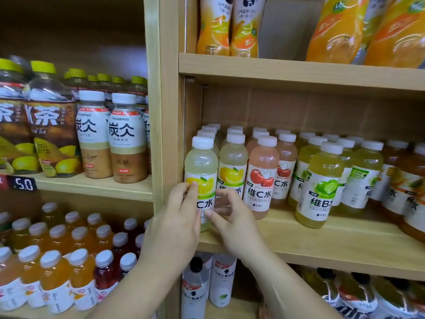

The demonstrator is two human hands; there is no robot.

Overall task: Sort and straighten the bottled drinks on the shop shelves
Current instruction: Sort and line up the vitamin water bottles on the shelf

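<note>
A pale lemon vitamin C bottle [201, 166] with a white cap stands at the front left corner of the middle shelf [322, 245], right beside the wooden upright. My left hand [174, 224] grips its lower left side, thumb and fingers curled over the label. My right hand [232, 217] holds its lower right side, fingers reaching between it and the second lemon bottle [232, 162]. To the right stand a pink cherry bottle [262, 176] and a green lime vitamin B bottle [318, 183], the latter set forward of its row.
Rows of white-capped bottles run back behind the front ones. Orange drinks [404, 180] stand at the far right. The left bay holds latte bottles [126, 139] and lemon tea [53, 125]; orange and red drinks [57, 272] fill the shelf below. Orange soda bottles [213, 26] stand above.
</note>
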